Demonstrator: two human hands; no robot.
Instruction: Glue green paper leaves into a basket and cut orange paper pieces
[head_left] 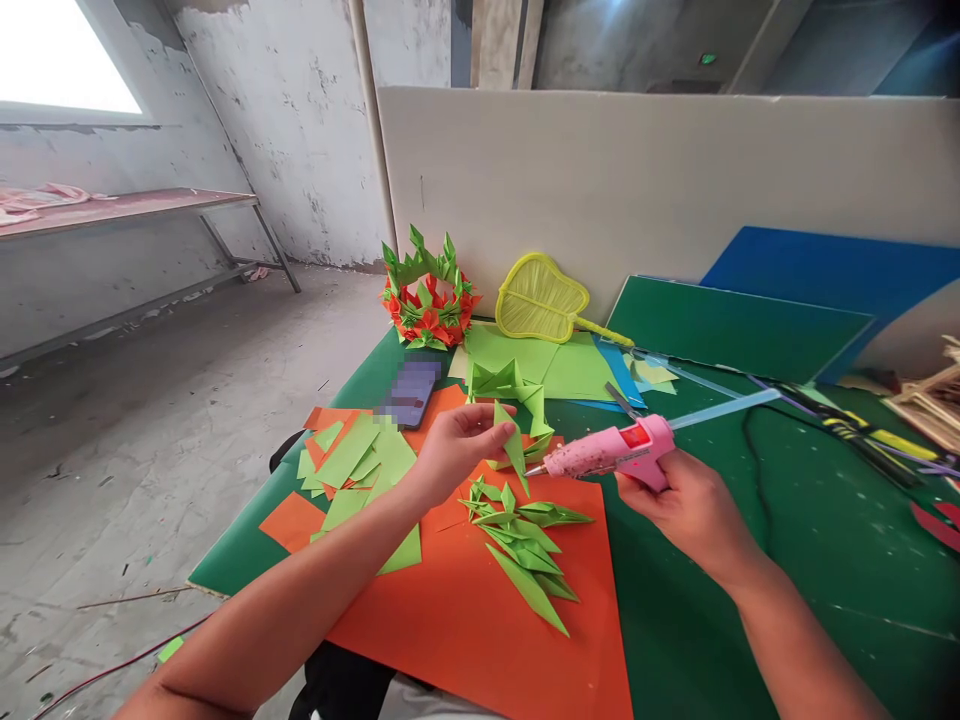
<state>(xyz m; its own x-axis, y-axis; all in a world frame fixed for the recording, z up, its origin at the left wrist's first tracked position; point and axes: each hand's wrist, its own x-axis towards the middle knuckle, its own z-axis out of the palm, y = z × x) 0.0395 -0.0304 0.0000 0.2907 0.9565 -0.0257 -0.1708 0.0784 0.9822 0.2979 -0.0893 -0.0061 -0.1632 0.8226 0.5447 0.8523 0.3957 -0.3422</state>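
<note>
My left hand pinches a folded green paper piece, held upright above an orange sheet. My right hand is wrapped round the handle of a pink glue gun. The gun's nozzle is at the lower right edge of the green piece; whether they touch is unclear. A clear glue stick juts from the gun's back. Several folded green pieces lie on the orange sheet below the hands. Just behind the held piece stands a folded green paper ring.
Loose green and orange paper and a phone lie left on the green table. Behind are an orange-green paper crown and a yellow fan. Tools and cables lie at the right.
</note>
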